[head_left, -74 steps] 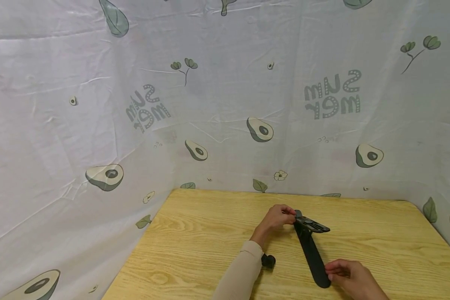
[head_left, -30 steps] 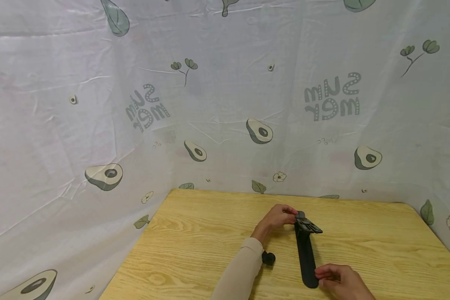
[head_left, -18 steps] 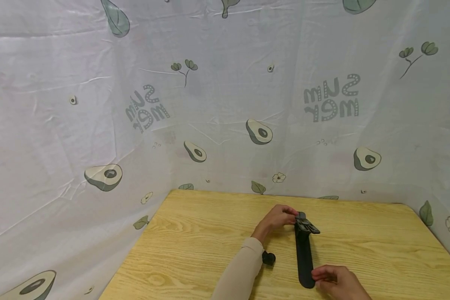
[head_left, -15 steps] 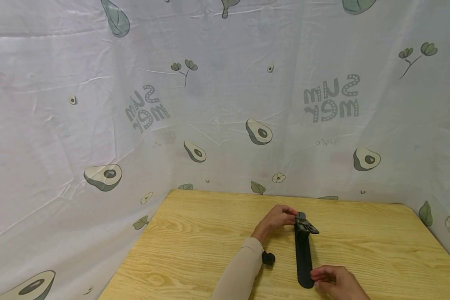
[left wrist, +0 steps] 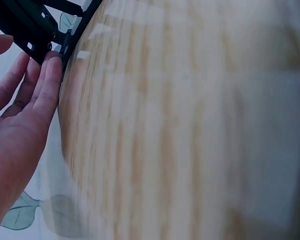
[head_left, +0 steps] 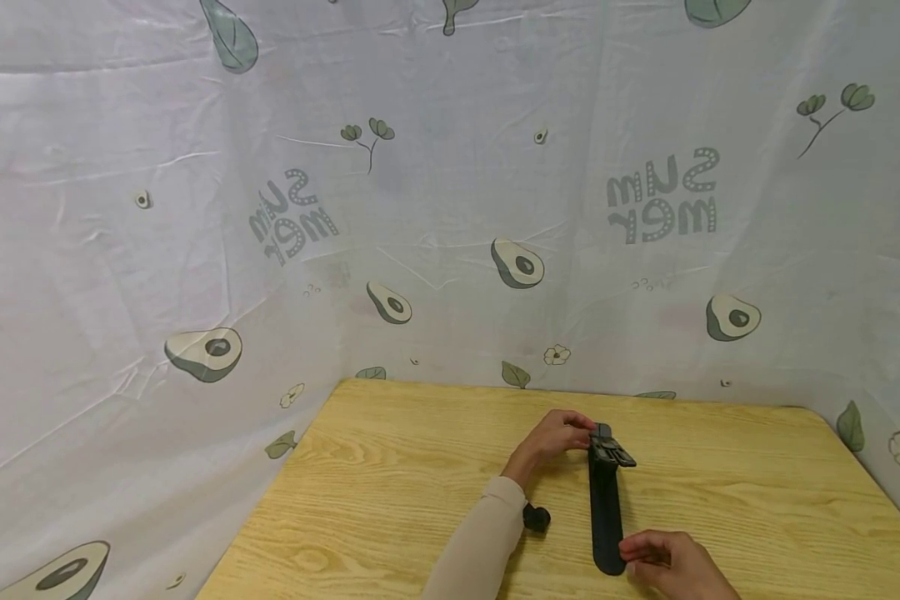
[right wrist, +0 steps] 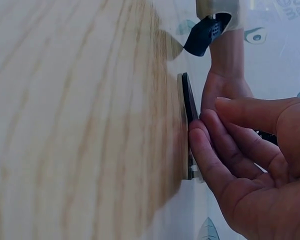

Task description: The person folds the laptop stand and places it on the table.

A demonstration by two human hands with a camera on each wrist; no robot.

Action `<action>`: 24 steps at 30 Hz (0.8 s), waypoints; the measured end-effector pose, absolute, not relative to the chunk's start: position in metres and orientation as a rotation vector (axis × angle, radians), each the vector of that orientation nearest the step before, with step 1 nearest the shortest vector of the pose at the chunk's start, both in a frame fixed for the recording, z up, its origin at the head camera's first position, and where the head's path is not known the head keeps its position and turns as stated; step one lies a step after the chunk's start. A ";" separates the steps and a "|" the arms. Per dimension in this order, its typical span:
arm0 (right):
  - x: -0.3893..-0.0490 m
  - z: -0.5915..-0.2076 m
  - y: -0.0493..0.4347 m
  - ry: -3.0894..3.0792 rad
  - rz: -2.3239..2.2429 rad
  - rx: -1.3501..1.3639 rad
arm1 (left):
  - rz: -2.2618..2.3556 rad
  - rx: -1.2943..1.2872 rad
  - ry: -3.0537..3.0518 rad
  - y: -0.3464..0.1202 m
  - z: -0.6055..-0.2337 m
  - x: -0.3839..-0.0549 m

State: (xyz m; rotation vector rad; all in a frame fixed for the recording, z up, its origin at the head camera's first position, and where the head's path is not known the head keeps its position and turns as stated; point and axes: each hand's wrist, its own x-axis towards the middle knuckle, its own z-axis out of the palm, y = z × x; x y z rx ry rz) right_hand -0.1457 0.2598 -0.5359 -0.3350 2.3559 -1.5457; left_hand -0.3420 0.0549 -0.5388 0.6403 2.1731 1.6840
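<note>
A long black stand (head_left: pixel 607 521) lies flat on the wooden table, a flat strip with rounded ends. Over its far part tilts a slotted hinged plate (head_left: pixel 613 452). My left hand (head_left: pixel 553 435) touches the far end from the left; the left wrist view shows its fingers fairly straight against the black hinge bracket (left wrist: pixel 25 27), thumb apart. At the near end my right hand (head_left: pixel 671 560) rests its fingertips on the strip's right edge. In the right wrist view its thumb stays clear of the strip (right wrist: pixel 189 97). Whether the left thumb touches the bracket is unclear.
A small black rounded object (head_left: pixel 537 518) shows at my left sleeve cuff (head_left: pixel 504 493), apparently the wrist camera. The wooden table (head_left: pixel 390 467) meets a pale printed curtain (head_left: pixel 435 208) at its back and sides.
The strip's near end has swung left, with my right hand moving along beside it. The stand now points more nearly straight away from me. My left hand has stayed at the far end.
</note>
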 end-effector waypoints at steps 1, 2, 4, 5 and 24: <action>-0.146 -0.536 0.260 2.350 -1.547 -0.336 | 1.679 0.643 2.180 0.054 -0.539 -0.342; -0.146 -0.536 0.260 2.340 -1.550 -0.338 | 1.671 0.646 2.187 0.054 -0.538 -0.341; -0.147 -0.536 0.261 2.331 -1.546 -0.345 | 1.661 0.659 2.199 0.053 -0.538 -0.340; -0.148 -0.535 0.262 2.325 -1.544 -0.354 | 1.654 0.669 2.208 0.052 -0.537 -0.339; -0.172 -0.510 0.268 2.583 -1.413 -0.227 | 1.483 0.778 2.494 0.039 -0.532 -0.319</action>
